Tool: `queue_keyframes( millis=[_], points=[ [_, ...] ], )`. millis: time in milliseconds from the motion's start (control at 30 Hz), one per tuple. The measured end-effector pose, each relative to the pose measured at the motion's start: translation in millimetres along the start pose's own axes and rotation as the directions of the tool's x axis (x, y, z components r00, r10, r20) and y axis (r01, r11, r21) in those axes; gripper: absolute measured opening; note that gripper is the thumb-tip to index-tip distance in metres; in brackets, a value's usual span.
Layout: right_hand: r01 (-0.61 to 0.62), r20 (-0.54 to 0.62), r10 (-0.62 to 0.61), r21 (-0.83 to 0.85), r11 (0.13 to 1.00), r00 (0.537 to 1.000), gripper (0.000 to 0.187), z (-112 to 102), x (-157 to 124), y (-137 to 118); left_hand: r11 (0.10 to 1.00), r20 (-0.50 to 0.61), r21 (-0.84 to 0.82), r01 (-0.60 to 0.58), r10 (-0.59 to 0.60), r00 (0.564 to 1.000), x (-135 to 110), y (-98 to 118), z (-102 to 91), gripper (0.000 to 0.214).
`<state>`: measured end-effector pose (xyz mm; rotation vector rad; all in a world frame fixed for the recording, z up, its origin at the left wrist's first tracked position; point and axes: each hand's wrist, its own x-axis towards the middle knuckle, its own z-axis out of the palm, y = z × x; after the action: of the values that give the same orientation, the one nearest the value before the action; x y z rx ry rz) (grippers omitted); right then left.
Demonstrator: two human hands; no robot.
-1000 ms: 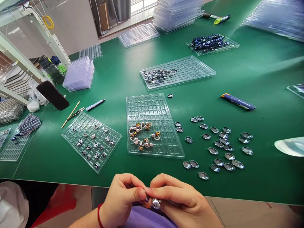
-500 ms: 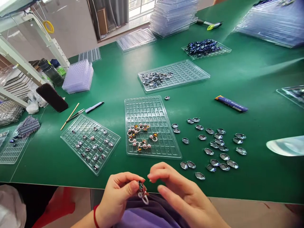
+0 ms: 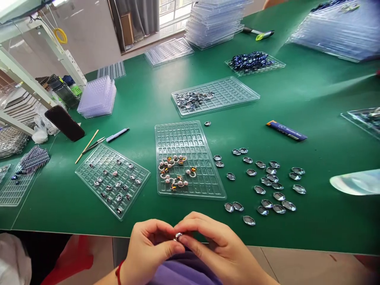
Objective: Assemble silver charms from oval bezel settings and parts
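Observation:
My left hand (image 3: 148, 247) and my right hand (image 3: 213, 247) meet just below the table's front edge, fingertips pinched together round a small ring-like jewellery piece (image 3: 178, 236). Only a silvery bit of it shows between the fingers. Straight ahead lies a clear plastic grid tray (image 3: 204, 138) with a cluster of similar pink and amber ring pieces (image 3: 176, 171) in its near half. Several loose oval silver gems (image 3: 268, 182) are scattered on the green table (image 3: 326, 99) to the right of that tray.
A second clear tray (image 3: 86, 168) with small stones sits at the left. Farther back are a tray with silver pieces (image 3: 237, 89), a tray of blue stones (image 3: 252, 61), stacked trays (image 3: 97, 95), a phone (image 3: 64, 122), a pen (image 3: 117, 134) and a blue box (image 3: 286, 130).
Half a second ago my hands were apart, the left holding the piece alone. Now my right hand has come back and both pinch it together.

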<state>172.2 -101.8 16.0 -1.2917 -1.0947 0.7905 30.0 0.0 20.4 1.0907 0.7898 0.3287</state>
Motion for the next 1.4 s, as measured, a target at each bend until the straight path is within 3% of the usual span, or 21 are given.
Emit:
queue_keyframes(
  millis=[100,167,300,500,567,667,733,800,900,1033,1400],
  points=[
    [0.036,0.010,-0.036,-0.031,0.999,0.999,0.020,-1.1,-1.6,-0.6,0.929,0.023,0.325,-0.179,0.181,0.983,-5.8,10.1,-0.9,0.008],
    [0.059,0.032,-0.058,-0.018,0.998,0.998,0.022,-2.0,-2.6,-0.5,0.871,0.070,0.423,-0.249,0.242,0.968,-7.8,15.3,-1.6,0.006],
    [0.125,0.048,-0.127,0.040,0.991,0.991,0.028,-0.8,-4.8,0.7,0.837,0.163,0.429,-0.338,0.297,0.941,-8.6,20.0,-1.4,0.008],
    [0.154,0.010,-0.156,0.115,0.981,0.988,0.032,5.0,-9.5,3.9,0.767,0.239,0.387,-0.512,0.453,0.859,-10.8,21.4,0.9,0.009],
    [0.151,0.006,-0.153,0.106,0.983,0.988,0.033,3.2,-8.5,4.8,0.807,0.206,0.374,-0.457,0.408,0.890,-9.8,21.0,-0.8,0.005],
    [0.157,0.010,-0.158,0.052,0.986,0.987,0.033,-2.8,-2.7,6.2,0.967,0.161,0.214,-0.141,0.108,0.981,-4.5,18.3,-4.2,0.014],
    [0.180,0.014,-0.180,0.001,0.984,0.984,0.032,-6.4,2.7,6.8,0.996,0.182,0.013,0.092,-0.093,0.979,0.6,15.2,-4.6,0.021],
    [0.197,0.018,-0.196,-0.041,0.980,0.980,0.032,-7.8,7.0,6.6,0.970,0.180,-0.164,0.183,-0.153,0.972,5.2,12.1,-2.5,0.023],
    [0.180,-0.003,-0.181,-0.081,0.980,0.984,0.032,-5.9,8.2,4.6,0.936,0.099,-0.307,0.173,-0.150,0.984,8.5,9.5,3.0,0.030],
    [0.183,-0.124,-0.204,-0.164,0.969,0.971,0.014,-0.7,1.0,1.9,0.904,0.052,-0.365,0.222,-0.218,0.975,6.0,8.5,6.7,0.030],
    [0.287,0.028,-0.296,-0.341,0.895,0.955,0.025,-2.6,-4.8,4.1,0.938,0.006,-0.318,0.139,-0.145,0.989,4.9,1.7,3.5,0.024]
  ],
)
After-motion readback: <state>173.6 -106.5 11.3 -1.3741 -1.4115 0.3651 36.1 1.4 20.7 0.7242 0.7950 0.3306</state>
